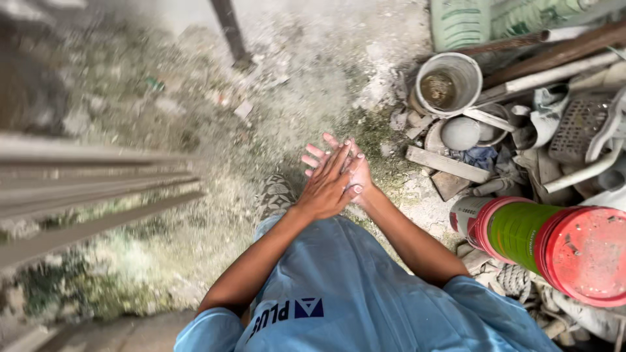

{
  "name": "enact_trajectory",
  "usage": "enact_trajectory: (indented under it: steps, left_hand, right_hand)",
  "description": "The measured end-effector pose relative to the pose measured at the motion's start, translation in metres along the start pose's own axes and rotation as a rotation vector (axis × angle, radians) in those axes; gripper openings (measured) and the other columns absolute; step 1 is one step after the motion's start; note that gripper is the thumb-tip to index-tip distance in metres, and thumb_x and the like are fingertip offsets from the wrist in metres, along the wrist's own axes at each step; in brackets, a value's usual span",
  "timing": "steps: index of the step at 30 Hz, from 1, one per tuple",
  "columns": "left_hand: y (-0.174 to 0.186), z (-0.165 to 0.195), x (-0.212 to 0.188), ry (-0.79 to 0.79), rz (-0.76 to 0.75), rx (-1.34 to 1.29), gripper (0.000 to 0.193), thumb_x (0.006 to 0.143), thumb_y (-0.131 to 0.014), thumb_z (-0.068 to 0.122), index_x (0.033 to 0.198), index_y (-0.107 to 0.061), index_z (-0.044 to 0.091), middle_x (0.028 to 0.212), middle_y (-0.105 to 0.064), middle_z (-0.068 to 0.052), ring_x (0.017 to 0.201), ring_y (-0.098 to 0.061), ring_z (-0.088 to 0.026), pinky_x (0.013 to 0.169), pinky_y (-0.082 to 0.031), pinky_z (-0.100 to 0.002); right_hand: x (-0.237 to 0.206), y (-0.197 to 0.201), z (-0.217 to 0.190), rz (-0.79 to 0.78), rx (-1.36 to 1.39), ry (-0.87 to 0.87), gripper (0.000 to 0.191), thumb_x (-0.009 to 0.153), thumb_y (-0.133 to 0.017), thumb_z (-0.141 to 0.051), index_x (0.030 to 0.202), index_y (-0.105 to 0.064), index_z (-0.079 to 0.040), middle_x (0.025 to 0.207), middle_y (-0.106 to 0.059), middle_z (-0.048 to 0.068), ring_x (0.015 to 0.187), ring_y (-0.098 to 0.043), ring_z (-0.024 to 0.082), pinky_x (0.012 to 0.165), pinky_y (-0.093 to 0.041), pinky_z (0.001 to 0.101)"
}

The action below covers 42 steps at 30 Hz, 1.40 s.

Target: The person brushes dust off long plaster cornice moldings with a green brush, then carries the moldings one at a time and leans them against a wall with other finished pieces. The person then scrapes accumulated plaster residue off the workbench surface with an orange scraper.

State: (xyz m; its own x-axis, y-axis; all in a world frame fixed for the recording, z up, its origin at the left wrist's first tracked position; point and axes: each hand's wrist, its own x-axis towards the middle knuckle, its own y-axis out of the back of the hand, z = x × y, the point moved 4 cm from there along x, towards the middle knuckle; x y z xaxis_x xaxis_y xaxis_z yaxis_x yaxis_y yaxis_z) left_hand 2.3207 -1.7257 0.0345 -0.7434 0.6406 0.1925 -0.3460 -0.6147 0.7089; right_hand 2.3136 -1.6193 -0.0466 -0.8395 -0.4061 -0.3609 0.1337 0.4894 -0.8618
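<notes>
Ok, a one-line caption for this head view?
Left hand pressed over right hand above dusty ground, beside a green and red container.

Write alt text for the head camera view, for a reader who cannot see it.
Seen from above, a person in a blue shirt presses the left hand over the right hand, palms together, holding nothing. Below is dusty ground; to the right lie a red-lidded green tub, a grey bucket and pipes.
</notes>
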Motion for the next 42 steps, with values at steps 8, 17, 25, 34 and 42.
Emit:
enact_trajectory:
  steps: [8, 17, 25, 34, 42]
  left_hand:
    - [-0.062, -0.153, 0.271, 0.293, 0.098, -0.27, 0.061, 0.112, -0.042, 0.038, 0.157, -0.032, -0.002, 0.155, -0.041, -0.031, 0.145, -0.038, -0.048, 0.119, -0.032, -0.05]
    - [0.019, -0.241, 0.533, 0.343, 0.038, -0.337, 0.037, 0.107, -0.059, 0.033, 0.095, -0.068, 0.0, 0.074, -0.067, -0.021, 0.066, -0.066, -0.038, 0.063, -0.055, -0.041]
    - [0.066, -0.304, 0.775, 0.034, 0.314, -0.415, 0.04, 0.11, -0.049, 0.035, 0.11, -0.064, -0.003, 0.076, -0.068, -0.014, 0.065, -0.066, -0.021, 0.059, -0.052, -0.038]
    - [0.051, -0.438, 1.061, 0.36, 0.452, -0.406, 0.044, 0.106, -0.051, 0.037, 0.095, -0.066, -0.004, 0.061, -0.061, -0.003, 0.054, -0.054, -0.008, 0.051, -0.048, -0.03]
    - [0.072, -0.549, 1.297, 0.555, 0.455, -0.493, 0.038, 0.106, -0.046, 0.033, 0.104, -0.065, 0.0, 0.059, -0.063, -0.006, 0.047, -0.056, -0.013, 0.047, -0.047, -0.032]
  right_hand:
    - [0.068, 0.057, -0.183, 0.113, -0.348, 0.358, 0.082, 0.103, -0.041, -0.06, 0.169, -0.015, -0.018, 0.174, -0.023, 0.013, 0.157, -0.034, 0.028, 0.123, -0.032, 0.0446]
    - [0.172, 0.138, -0.458, 0.816, -1.22, 0.429, 0.027, 0.116, -0.054, -0.032, 0.108, -0.056, -0.006, 0.103, -0.06, 0.014, 0.098, -0.06, 0.023, 0.082, -0.053, 0.0366]
    - [0.327, 0.122, -0.693, 0.706, -1.266, 0.798, 0.033, 0.108, -0.061, -0.028, 0.11, -0.067, 0.004, 0.094, -0.064, 0.014, 0.077, -0.061, 0.02, 0.067, -0.051, 0.0375]
    - [0.534, 0.211, -0.992, 0.549, -1.329, 0.637, 0.031, 0.105, -0.058, -0.026, 0.104, -0.074, 0.0, 0.085, -0.073, 0.009, 0.067, -0.063, 0.014, 0.061, -0.053, 0.0294]
    - [0.733, 0.221, -1.225, 0.433, -1.457, 0.572, 0.026, 0.1, -0.061, -0.021, 0.114, -0.069, -0.001, 0.099, -0.078, 0.008, 0.094, -0.075, 0.014, 0.079, -0.059, 0.0305]
